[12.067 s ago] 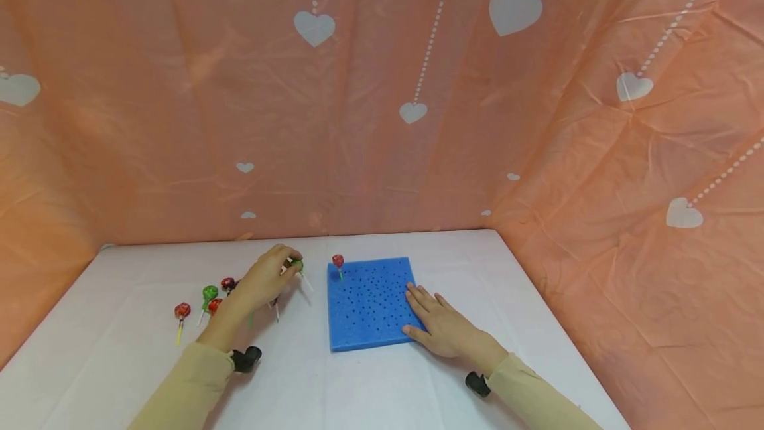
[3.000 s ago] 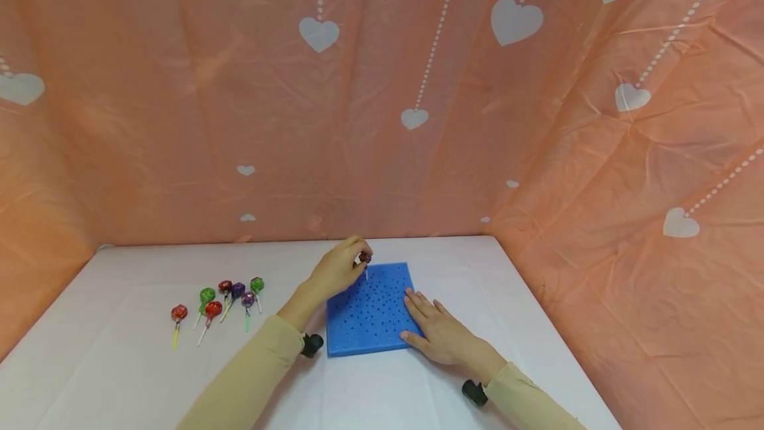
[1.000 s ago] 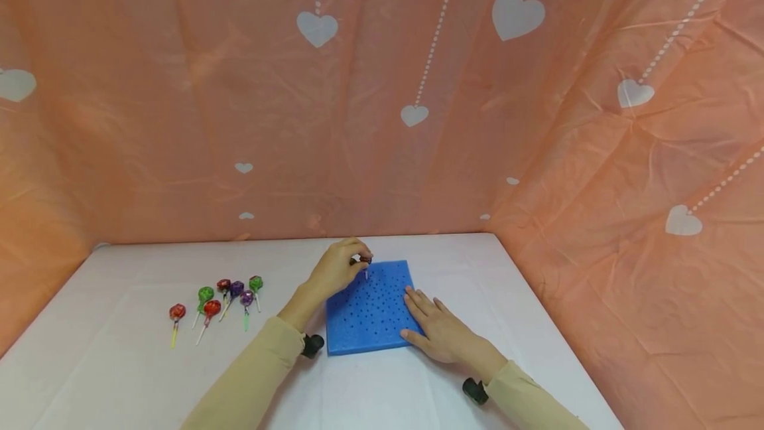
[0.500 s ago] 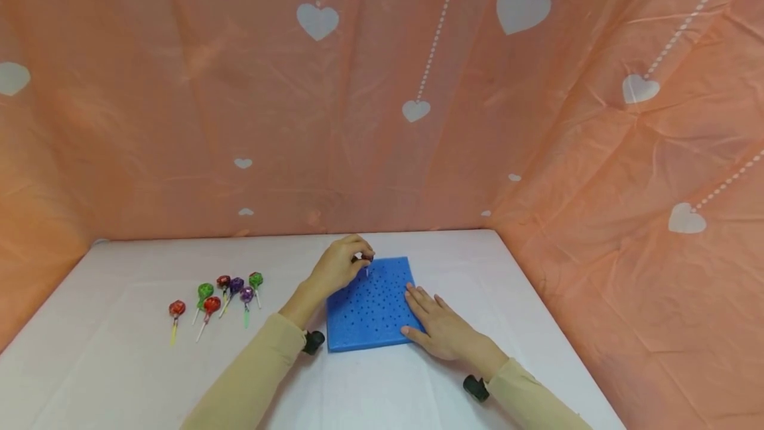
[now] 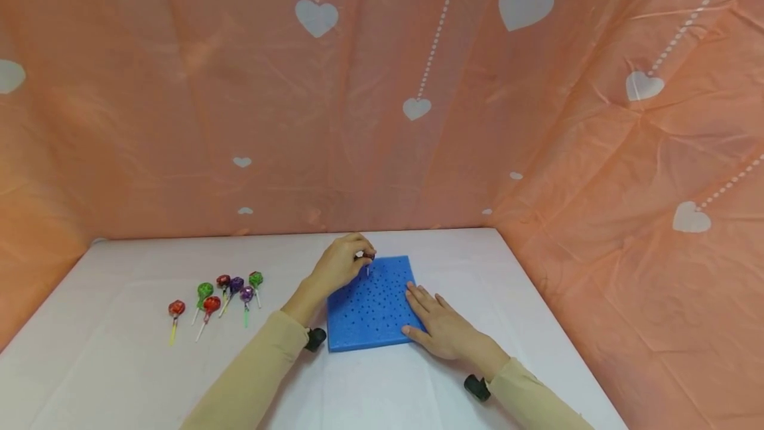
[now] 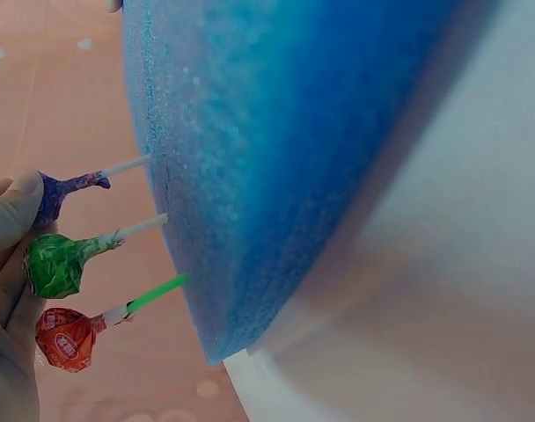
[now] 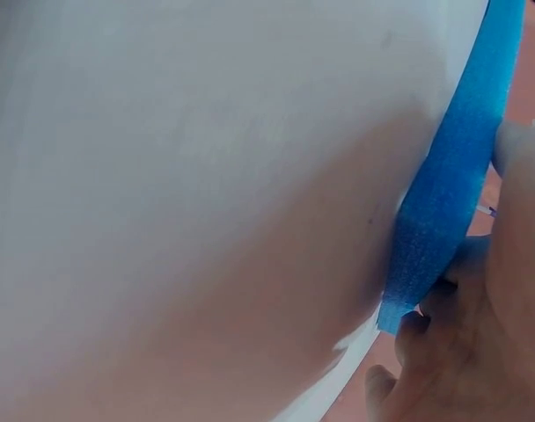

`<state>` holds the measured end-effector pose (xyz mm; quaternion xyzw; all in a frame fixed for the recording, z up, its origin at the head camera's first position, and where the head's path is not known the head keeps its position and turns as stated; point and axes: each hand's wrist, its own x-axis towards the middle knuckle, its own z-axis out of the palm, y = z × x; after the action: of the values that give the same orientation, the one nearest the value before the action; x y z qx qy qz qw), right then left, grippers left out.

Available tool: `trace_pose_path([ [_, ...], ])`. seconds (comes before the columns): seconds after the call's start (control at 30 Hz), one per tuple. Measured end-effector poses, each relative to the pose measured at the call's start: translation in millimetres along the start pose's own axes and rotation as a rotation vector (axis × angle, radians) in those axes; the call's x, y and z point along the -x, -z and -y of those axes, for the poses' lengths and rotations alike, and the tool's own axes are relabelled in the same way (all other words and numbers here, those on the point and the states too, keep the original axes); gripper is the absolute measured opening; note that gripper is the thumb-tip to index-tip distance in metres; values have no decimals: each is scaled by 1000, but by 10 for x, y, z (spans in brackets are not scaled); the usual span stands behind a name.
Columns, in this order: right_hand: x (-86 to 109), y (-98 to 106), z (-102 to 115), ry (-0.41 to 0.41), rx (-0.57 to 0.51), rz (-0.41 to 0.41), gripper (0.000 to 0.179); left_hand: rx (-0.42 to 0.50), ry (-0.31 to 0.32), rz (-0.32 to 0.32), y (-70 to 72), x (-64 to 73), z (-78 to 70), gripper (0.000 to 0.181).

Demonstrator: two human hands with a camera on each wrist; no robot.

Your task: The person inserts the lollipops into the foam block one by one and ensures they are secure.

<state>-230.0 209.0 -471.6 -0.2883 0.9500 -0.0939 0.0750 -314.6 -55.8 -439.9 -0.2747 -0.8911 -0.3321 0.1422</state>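
Observation:
My left hand (image 5: pixel 339 264) pinches a purple-wrapped lollipop (image 6: pixel 49 200) by its head at the back of a blue foam board (image 5: pixel 376 310) dotted with small dark holes. In the left wrist view its white stick meets the foam. Beside it a green lollipop (image 6: pixel 56 265) and a red lollipop (image 6: pixel 67 338) stand in the same edge row, the red one on a green stick. My left hand hides these two in the head view. My right hand (image 5: pixel 442 330) rests with straight fingers on the board's right edge.
Several loose lollipops (image 5: pixel 211 304) in red, green and purple wrappers lie on the white table (image 5: pixel 119 363) left of the board. An orange curtain (image 5: pixel 370 151) with white hearts stands behind and to the right. Each wrist carries a small black camera (image 5: pixel 477 387).
Twelve seconds ago my left hand held a green lollipop left of the board, where only the red one stood. Since then it has brought the purple one over; lately it barely moves. Right hand stays put.

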Motion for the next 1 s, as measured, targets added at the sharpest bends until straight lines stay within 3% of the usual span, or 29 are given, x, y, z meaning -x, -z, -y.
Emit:
trace_pose_path([
  [0.17,6,-3,-3,-5,-5,5,76,-8,12,-22,-25,-1,10,11],
  [0.4,4,-18,-28,-13,-2,-4,75,-14,-71,-34,-66,-15,-24,10],
  [0.63,-9,-61,-37,9,-6,3,77,-46,-6,-24,-82,-2,8,13],
  [0.87,-17,-27,-47,3,3,-6,77,-15,-36,-46,-81,-6,53,12],
  [1.0,-14,-32,-42,5,-5,-3,77,-10,-11,-29,-84,15,63,13],
])
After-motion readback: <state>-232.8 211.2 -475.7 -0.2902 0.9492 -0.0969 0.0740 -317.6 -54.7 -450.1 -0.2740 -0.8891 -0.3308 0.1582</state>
